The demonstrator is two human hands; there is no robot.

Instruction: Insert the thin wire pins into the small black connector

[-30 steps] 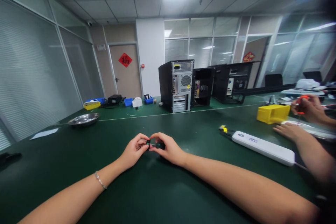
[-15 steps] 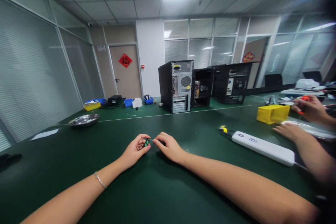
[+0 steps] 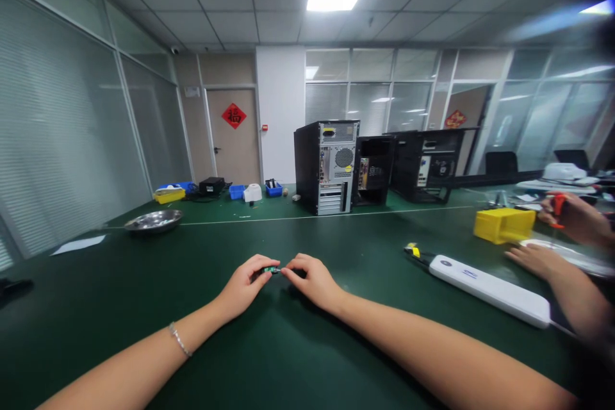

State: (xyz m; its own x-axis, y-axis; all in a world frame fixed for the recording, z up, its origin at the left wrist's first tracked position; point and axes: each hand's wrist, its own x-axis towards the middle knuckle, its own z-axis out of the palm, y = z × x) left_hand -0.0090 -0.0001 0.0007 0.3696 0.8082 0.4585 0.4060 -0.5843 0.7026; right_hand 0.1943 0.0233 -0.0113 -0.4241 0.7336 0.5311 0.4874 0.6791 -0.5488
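Held between thumb and fingers of my left hand [image 3: 247, 283] is a small green circuit board [image 3: 270, 270], now seen nearly edge-on. My right hand [image 3: 310, 277] is closed in a pinch just to the right of it. From its fingertips a thin metal tip [image 3: 278, 270] points left and meets the board's right end, or nearly so. The rest of that thin tool is hidden by the fingers, so its exact kind does not show. Both hands are low over the dark green table [image 3: 230, 346].
A white power strip [image 3: 490, 288] and a yellow bin [image 3: 504, 225] lie to the right, where another person's hands [image 3: 538, 259] hold an orange-handled screwdriver [image 3: 558, 210]. Computer cases [image 3: 331, 166] stand at the back. A metal bowl [image 3: 154, 221] sits left.
My left hand has turned the circuit board from a tilted, face-showing pose to nearly flat. The head view has tipped up a little, so things appear lower.
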